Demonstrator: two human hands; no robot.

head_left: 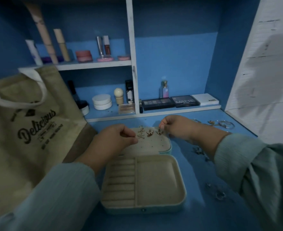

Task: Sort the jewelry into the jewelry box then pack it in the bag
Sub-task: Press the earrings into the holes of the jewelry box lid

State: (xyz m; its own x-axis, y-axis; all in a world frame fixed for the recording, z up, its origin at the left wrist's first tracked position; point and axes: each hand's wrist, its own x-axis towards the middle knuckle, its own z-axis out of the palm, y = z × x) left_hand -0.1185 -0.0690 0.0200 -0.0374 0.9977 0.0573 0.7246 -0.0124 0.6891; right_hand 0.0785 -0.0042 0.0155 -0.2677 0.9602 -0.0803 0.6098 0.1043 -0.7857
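Observation:
An open teal jewelry box (155, 182) with a cream lining lies on the blue desk, its lid (151, 145) folded back flat. Several gold earrings (149, 132) are pinned along the far edge of the lid. My left hand (116, 136) hovers over the lid's left side with curled fingers, pinching at an earring near its fingertips. My right hand (174, 125) pinches a small earring (159, 131) at the lid's far right corner. A beige tote bag (26, 124) printed "Delicious" stands at the left. The box's ring rolls and its open compartment hold nothing.
Loose silver bangles and rings (220, 124) lie at the far right of the desk, with more small pieces (199, 150) and rings (219, 194) nearer on the right. Shelves behind hold makeup palettes (185, 101), jars and bottles. A white wall panel (262, 72) closes the right side.

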